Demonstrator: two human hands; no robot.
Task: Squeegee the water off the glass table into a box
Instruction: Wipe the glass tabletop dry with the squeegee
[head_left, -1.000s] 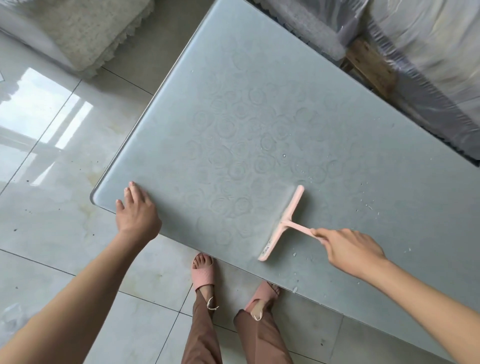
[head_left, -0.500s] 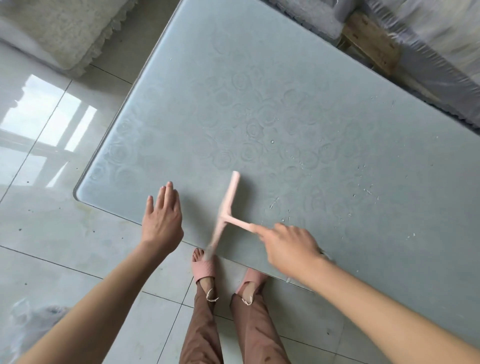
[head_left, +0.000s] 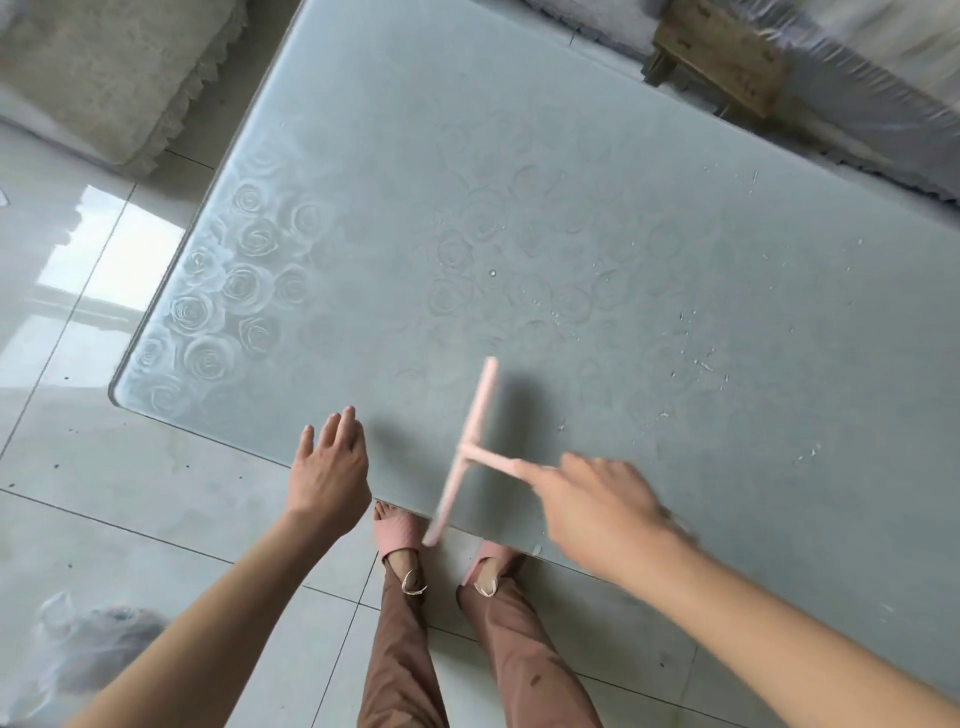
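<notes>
1. Nearest to me, the person's sandalled feet (head_left: 397, 540) stand on the tiled floor (head_left: 156, 519), against the near edge of the worktop.
2. The left hand (head_left: 327, 467) is at that near edge with its fingers (head_left: 337, 426) straight and spread, holding nothing. I cannot tell whether it touches the glass.
3. The right hand (head_left: 602, 514) grips the handle of the pink squeegee (head_left: 470, 447), fingers curled round it. Motion blur hides the exact grip.
4. The squeegee is between the two hands. Its blade lies to the left of the right-hand fingers, and the handle runs rightward into the grip. The blade's long axis runs away from me, leaning slightly right. The blade's near tip overhangs the worktop edge.
5. The frosted glass worktop (head_left: 571, 156) extends beyond. Scattered water droplets (head_left: 691, 364) lie to the right of the blade and farther off, on the right hand's side.
6. I see no box. My judgement is that the next stroke must begin beyond those droplets.
7. A wooden stool (head_left: 722, 52) stands past the far edge.
</notes>
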